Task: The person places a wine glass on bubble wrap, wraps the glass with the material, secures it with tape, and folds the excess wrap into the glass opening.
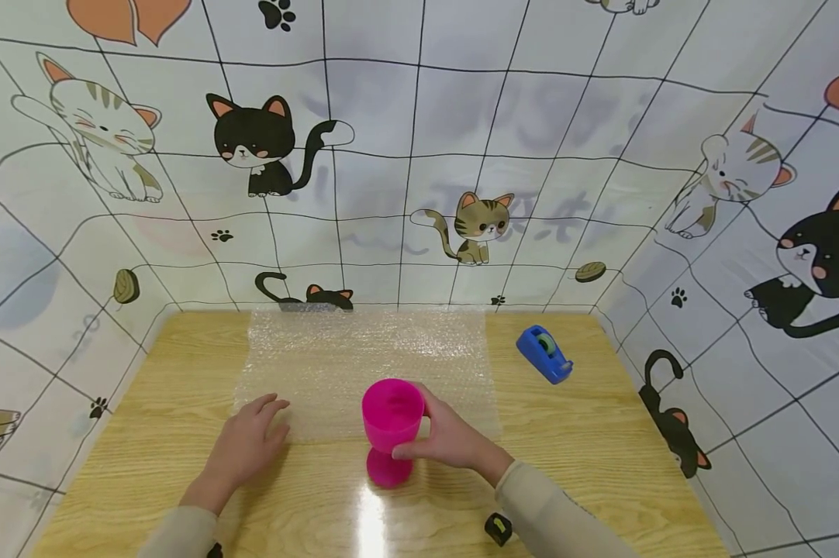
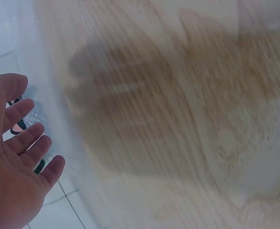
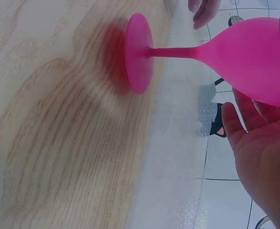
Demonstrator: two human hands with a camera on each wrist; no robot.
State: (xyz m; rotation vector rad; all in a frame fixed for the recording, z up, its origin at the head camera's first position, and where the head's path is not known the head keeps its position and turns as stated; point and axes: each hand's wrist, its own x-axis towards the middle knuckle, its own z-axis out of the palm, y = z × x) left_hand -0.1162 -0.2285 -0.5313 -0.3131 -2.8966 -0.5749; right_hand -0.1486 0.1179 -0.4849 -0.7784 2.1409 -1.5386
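A pink goblet [image 1: 390, 418] stands near the front edge of a bubble wrap sheet [image 1: 364, 341] in the head view. The right hand [image 1: 450, 438] grips its bowl from the right side, thumb in front. In the right wrist view the goblet's stem and round foot [image 3: 139, 53] show, with the right hand [image 3: 261, 152] around the bowl; whether the foot touches the table cannot be told. The left hand [image 1: 246, 446] is over the left front part of the sheet, fingers relaxed and holding nothing. The left wrist view shows the left hand [image 2: 15, 162] with spread, slightly bent fingers.
A blue tape dispenser [image 1: 545, 354] lies on the wooden table [image 1: 112, 457], right of the sheet. A small black object [image 1: 498, 528] is beside the right sleeve. Cat-patterned cloth [image 1: 378, 186] hangs behind and at both sides of the table.
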